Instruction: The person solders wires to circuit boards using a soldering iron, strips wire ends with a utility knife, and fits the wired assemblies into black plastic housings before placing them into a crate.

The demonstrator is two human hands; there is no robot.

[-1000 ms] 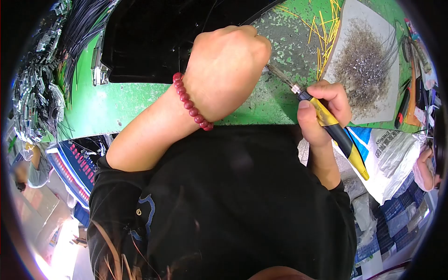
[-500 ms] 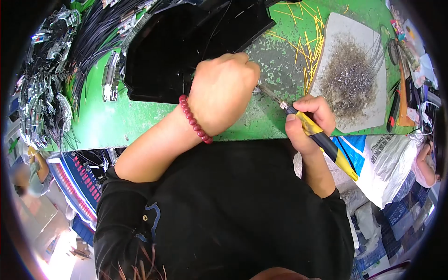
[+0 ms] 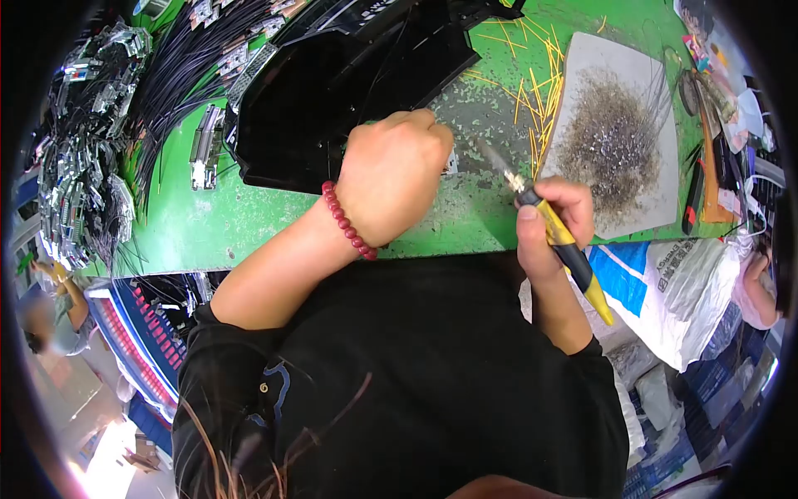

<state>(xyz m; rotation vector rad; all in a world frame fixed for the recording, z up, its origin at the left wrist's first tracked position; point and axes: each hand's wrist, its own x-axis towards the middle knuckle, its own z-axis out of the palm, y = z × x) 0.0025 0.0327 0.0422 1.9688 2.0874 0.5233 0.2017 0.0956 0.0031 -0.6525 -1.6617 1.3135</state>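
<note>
My right hand grips a yellow and black soldering iron by its handle, between thumb and fingers. Its metal tip points up and left above the green table and looks smeared by motion. My left hand, wearing a red bead bracelet, is closed with its back to me, at the lower edge of a large black panel. What its fingers hold is hidden. A small metallic piece peeks out beside its knuckles, apart from the iron's tip.
A grey board covered in dark and shiny residue lies at right, beside scattered thin yellow sticks. Metal connector parts and black wires are heaped at left. Hand tools lie far right. People's arms show at both edges.
The soldering iron's tip has moved away from my left hand, up and right, and its handle stands steeper. My left hand stays closed at the panel's edge.
</note>
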